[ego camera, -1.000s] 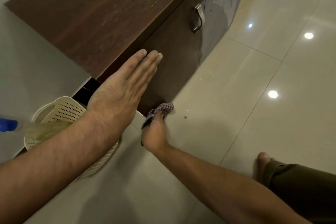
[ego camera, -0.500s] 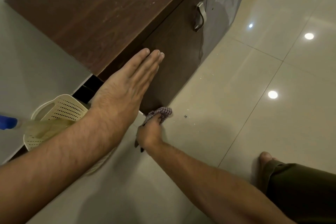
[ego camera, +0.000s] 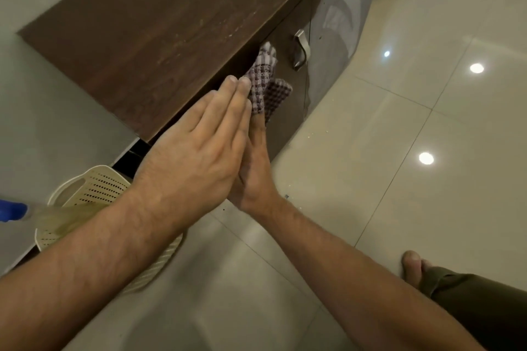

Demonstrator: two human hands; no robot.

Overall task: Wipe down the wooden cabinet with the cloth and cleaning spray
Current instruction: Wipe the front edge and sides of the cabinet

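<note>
Right hand (ego camera: 256,177) slid cloth (ego camera: 266,85) up cabinet (ego camera: 171,37) front, now near top.

I'm probably at home: glossy floor tiles (ego camera: 399,208), a dark wooden cabinet (ego camera: 156,45), a plastic basket (ego camera: 94,188) by the wall (ego camera: 42,122).

Two hands: left hand (ego camera: 194,157), right hand (ego camera: 256,179). One cloth (ego camera: 265,85), cabinet (ego camera: 159,45), handle (ego camera: 301,50), basket (ego camera: 94,188).

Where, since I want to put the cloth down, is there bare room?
The cabinet top is bare from wall to front edge. So are the floor tiles between the cabinet and the foot. Crowded: the door front, where left hand, right hand and cloth meet, and the basket corner.
</note>
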